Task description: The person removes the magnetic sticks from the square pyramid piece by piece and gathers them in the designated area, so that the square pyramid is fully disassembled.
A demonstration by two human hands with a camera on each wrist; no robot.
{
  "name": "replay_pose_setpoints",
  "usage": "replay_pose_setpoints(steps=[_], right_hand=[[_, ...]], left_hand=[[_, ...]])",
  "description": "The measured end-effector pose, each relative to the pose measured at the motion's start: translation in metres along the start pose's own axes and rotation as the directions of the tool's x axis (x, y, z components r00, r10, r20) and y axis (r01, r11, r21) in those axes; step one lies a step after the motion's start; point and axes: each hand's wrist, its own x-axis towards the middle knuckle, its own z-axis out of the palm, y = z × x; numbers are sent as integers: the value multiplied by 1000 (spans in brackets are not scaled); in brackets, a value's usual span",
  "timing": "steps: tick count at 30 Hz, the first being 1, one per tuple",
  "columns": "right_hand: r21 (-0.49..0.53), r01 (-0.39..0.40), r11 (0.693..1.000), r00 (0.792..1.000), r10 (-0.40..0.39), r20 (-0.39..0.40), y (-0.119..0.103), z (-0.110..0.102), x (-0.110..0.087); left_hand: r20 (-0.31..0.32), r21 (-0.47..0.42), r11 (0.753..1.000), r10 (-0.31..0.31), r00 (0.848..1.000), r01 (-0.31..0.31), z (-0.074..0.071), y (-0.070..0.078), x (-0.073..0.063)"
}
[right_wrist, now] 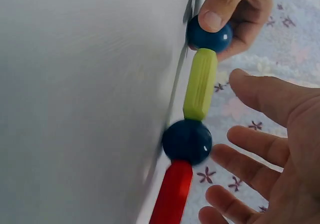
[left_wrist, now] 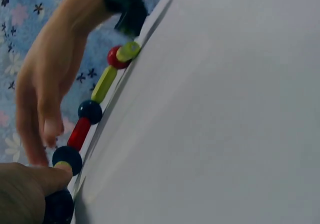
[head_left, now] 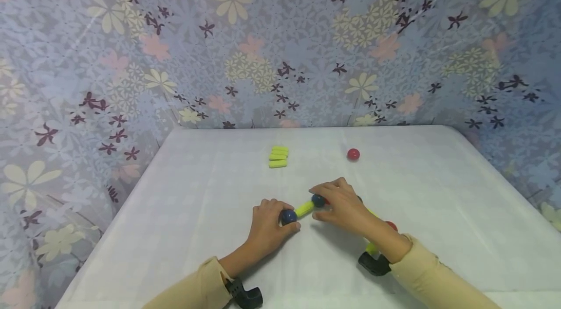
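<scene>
My left hand [head_left: 266, 225] grips a dark blue ball [head_left: 289, 217] at one end of a chain of balls and sticks on the table. A yellow-green stick [head_left: 305, 209] joins it to a second blue ball [head_left: 318, 200]. Beyond that, the left wrist view shows a red stick [left_wrist: 79, 134], a third blue ball [left_wrist: 90, 112], another yellow-green stick [left_wrist: 104, 84] and a red ball [left_wrist: 116, 57] with a short yellow-green piece. Over the chain, my right hand [head_left: 344, 207] has spread fingers beside the second blue ball; its forearm partly hides the chain in the head view.
Several loose yellow-green sticks [head_left: 278, 157] lie side by side toward the back of the white table [head_left: 197, 192]. A single red ball [head_left: 353, 154] sits at the back right. Floral cloth [head_left: 280, 46] hangs behind the table.
</scene>
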Motion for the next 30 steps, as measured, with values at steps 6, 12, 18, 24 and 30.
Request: replay_pose_setpoints(steps=[6,12,18,24,30], right_hand=[[15,-47,999,996,46,77,-1,10,11],[13,-67,998,991,64,119,4,13,8],[4,-58,998,992,57,112,7,13,3],[5,-46,999,992,45,114,8,12,-4],[31,4,1000,997,-6,73,9,13,-6]], left_hand=[[-2,5,1000,20,1000,-20,2,8,-6],[13,-1,1000,32,999,-32,2,6,-5],[69,-20,999,43,997,-42,-3,-2,4],[75,-72,997,43,996,-38,-8,-10,13],[89,-79,996,52,995,-45,-6,-8,12]])
